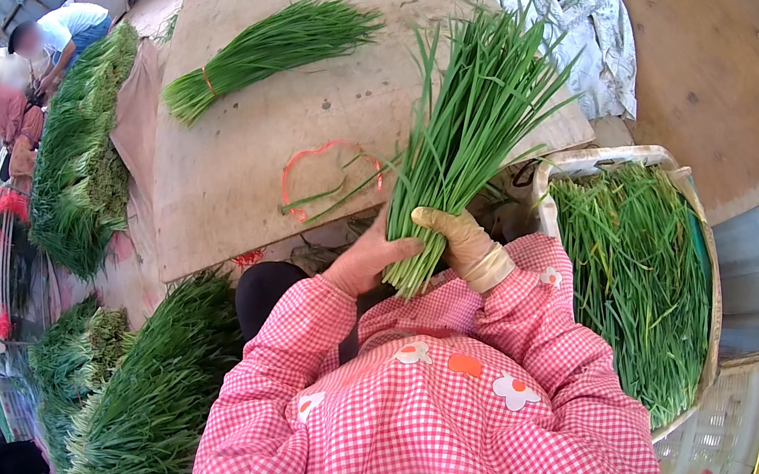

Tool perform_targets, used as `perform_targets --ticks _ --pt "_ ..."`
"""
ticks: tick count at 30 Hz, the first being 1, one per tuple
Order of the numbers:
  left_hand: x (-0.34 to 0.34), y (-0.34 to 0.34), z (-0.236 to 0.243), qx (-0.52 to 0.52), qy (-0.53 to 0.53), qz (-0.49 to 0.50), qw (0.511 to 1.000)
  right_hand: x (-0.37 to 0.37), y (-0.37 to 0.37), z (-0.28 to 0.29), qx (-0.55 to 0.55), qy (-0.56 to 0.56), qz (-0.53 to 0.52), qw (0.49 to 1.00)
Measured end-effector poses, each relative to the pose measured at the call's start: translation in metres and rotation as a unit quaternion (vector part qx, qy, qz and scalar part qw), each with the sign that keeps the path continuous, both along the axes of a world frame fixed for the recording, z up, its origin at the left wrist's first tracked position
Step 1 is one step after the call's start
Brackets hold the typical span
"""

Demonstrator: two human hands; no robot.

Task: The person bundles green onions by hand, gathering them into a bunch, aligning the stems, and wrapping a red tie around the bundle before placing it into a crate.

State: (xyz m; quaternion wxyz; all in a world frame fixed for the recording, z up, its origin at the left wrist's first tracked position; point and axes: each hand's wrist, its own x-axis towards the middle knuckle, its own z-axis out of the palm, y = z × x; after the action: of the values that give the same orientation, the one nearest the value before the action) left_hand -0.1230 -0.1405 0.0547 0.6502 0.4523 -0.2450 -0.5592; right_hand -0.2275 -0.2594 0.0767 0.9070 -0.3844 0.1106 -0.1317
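Observation:
A thick bunch of garlic chives (463, 140) stands upright between my hands, its pale cut ends down and its green leaves fanning out above. My bare left hand (374, 254) wraps round the stems low on the left. Higher up on the right, my right hand (462, 243), in a cream glove, grips the same bunch. Just left of it on the wooden board lies a loose red tie (286, 182), with a few stray leaves across it. Farther off rests a tied bunch of chives (270, 50), bound with a reddish band near its pale ends.
A white crate (541, 197) full of chives stands at my right, with another pale crate (719, 439) behind it. Heaped chives (159, 391) lie at my lower left. Silvery sheeting (611, 49) lies at the board's far edge. Several people (59, 38) bend over more chives at far left.

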Motion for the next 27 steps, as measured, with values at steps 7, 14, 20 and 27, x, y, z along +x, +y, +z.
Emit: perform_targets --ticks 7,14,20,27 --pt "-0.011 0.021 -0.010 0.057 0.101 -0.053 0.992 0.003 0.003 -0.039 -0.106 0.054 0.025 0.993" --pt "-0.016 0.030 -0.013 0.047 0.049 0.018 0.998 0.016 -0.021 -0.030 -0.149 0.120 -0.171 0.966" --pt "-0.015 0.043 -0.025 0.049 0.090 0.009 0.995 -0.001 -0.134 -0.020 -0.163 0.199 -0.290 0.922" --pt "-0.010 0.046 -0.029 0.066 0.191 0.027 0.979 -0.050 -0.154 0.008 -0.362 0.266 -0.267 0.853"
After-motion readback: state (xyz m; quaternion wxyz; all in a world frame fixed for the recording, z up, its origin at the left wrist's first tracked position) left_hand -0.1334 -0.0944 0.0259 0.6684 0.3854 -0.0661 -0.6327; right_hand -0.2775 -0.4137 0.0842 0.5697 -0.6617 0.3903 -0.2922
